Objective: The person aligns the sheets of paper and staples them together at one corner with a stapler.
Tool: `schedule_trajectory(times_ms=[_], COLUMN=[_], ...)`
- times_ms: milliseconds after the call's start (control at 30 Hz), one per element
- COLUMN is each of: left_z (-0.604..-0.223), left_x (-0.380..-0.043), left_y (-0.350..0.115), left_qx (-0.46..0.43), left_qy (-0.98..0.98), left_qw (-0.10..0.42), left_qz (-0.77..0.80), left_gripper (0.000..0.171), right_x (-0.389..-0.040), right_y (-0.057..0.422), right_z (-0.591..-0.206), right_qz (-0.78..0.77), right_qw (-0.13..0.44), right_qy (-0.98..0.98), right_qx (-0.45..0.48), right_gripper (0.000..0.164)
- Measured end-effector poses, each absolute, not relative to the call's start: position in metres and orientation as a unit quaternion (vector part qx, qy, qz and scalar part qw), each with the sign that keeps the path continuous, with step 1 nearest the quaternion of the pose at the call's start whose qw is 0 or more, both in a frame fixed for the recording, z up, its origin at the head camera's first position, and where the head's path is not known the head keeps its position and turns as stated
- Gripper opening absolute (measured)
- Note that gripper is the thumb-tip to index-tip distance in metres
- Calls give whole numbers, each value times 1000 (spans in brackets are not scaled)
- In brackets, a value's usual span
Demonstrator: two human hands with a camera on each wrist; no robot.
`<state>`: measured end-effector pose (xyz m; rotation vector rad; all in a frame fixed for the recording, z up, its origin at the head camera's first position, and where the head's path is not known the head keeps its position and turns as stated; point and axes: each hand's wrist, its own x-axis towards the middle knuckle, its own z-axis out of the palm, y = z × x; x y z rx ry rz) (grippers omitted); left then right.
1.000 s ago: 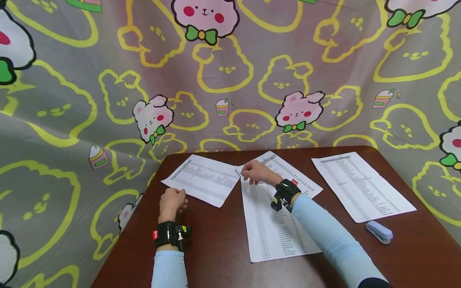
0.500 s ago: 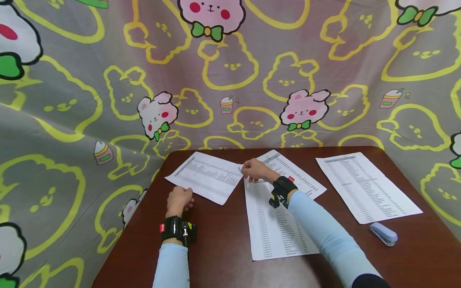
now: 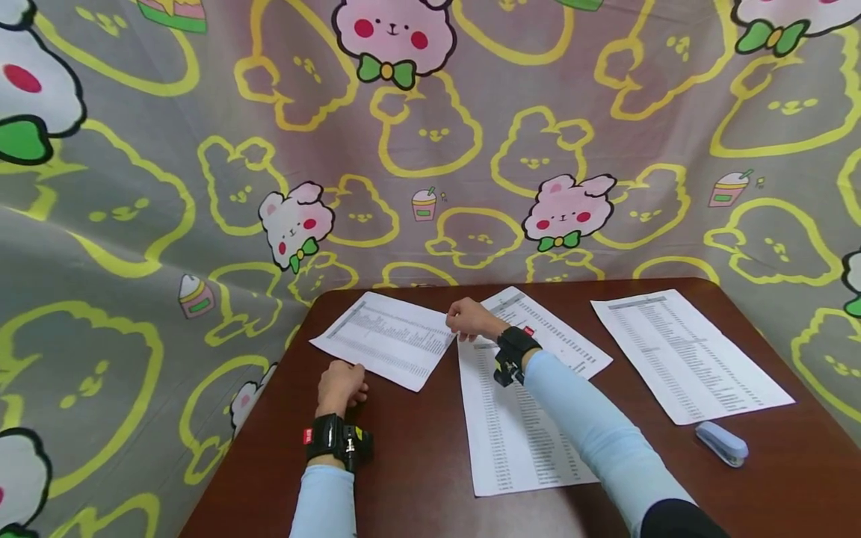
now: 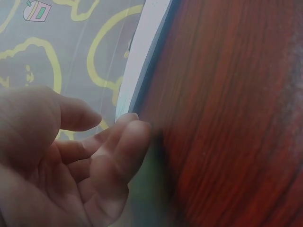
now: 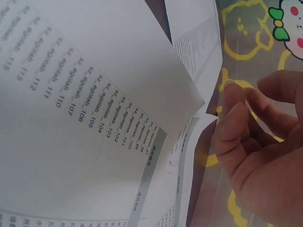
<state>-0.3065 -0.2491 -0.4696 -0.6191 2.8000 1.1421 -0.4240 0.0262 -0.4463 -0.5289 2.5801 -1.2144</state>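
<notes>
Your right hand [image 3: 468, 317] is where the left sheet [image 3: 386, 340] meets the two overlapping middle sheets: the far one [image 3: 561, 329] and the near one [image 3: 514, 448]. Its fingers are bent, thumb apart from them, and I see no paper pinched between. Your left hand [image 3: 341, 385] is at the near edge of the left sheet, fingers also bent, thumb apart. If your right fingers close here, they may catch more than one sheet, because the corners lie so near together. A careless pull may crease a corner, since paper is thin. Your right forearm, above the middle sheets, could drag them. I see no container; these sheets, the right sheet [image 3: 693, 355] and the stapler [image 3: 722, 444] lie directly on the table [image 3: 403, 463].
</notes>
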Motion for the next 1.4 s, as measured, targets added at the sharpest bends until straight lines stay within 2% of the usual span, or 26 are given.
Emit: schedule_trajectory(times_ms=[333,633,933,1167,1400], left_z=[-469,-472,-478,-480,-492], left_x=[-310,-315,-320,-327,-327], left_y=[-252,-253,-252,-247,-248], left_qx=[-207,-218,-240,-234,-238], left_qy=[900,886,859,800,784], left_qw=[49,55,62,50,46], left_qz=[382,405,449,550,572], left_gripper=[32,32,32,32,34], right_x=[-432,-429,-429,-430,-423], right_y=[21,6,2,7,9], right_z=[-453,-459,-467,-471,-473], right_qz=[-413,-389,-379,-377,-383], right_qw=[114,125,193,183,179], right_qy=[888,891,887,890,889], right_qx=[-165,-197,-180,-181,-178], right_gripper=[12,19,23,20,24])
